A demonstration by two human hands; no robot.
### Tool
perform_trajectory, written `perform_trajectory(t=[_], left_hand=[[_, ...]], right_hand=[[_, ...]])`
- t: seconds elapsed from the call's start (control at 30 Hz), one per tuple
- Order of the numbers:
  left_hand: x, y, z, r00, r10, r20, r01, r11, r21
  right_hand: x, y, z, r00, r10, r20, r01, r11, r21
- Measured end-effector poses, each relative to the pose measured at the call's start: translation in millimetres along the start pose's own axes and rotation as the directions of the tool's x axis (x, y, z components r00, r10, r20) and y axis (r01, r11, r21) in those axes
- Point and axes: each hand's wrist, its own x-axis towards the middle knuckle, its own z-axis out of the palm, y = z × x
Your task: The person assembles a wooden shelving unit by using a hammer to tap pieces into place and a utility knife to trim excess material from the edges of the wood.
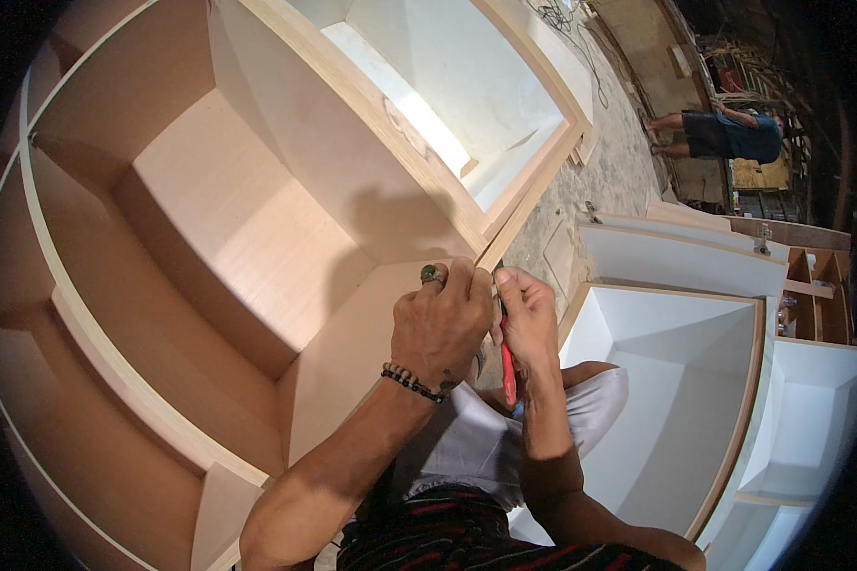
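Observation:
My left hand is closed, knuckles up, at the near corner of a wooden cabinet frame. Its fingertips meet the end of a pale wood edge strip, and whatever they grip is hidden beneath them. Right beside it, my right hand is closed with the thumb toward the same corner. A slim red-handled tool hangs down from between its fingers; the working end is covered by the hands. A small dark curved piece shows below my left hand, too little to name.
An open brown cabinet box fills the left, with a white-lined compartment beyond. At right lie white-lined cabinets and a white door panel with hinges. A person stands at far right; black cable lies on the floor.

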Motion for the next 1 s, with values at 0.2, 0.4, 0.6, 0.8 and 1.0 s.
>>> perform_trajectory(t=[0.2, 0.4, 0.6, 0.8, 1.0], left_hand=[[0, 2, 1, 1.000, -0.017, 0.020, 0.016, 1.000, 0.026], [-1, 1, 2, 0.998, -0.053, 0.043, 0.052, 0.998, 0.020], [-1, 1, 0, 0.994, -0.063, 0.090, 0.063, 0.998, 0.011], [0, 2, 1, 0.998, -0.040, 0.047, 0.040, 0.999, 0.003], [0, 0, 1, 1.000, -0.001, -0.005, 0.002, 0.999, 0.049]], right_hand=[[6, 12, -3, 0.999, -0.030, 0.040, 0.025, 0.992, 0.124], [8, 9, -4, 0.998, -0.036, 0.056, 0.030, 0.995, 0.096], [5, 1, -3, 1.000, 0.003, 0.031, -0.004, 1.000, 0.010], [7, 5, -5, 0.999, -0.014, 0.051, 0.010, 0.997, 0.076], [10, 3, -10, 0.998, 0.002, 0.063, -0.003, 1.000, 0.014]])
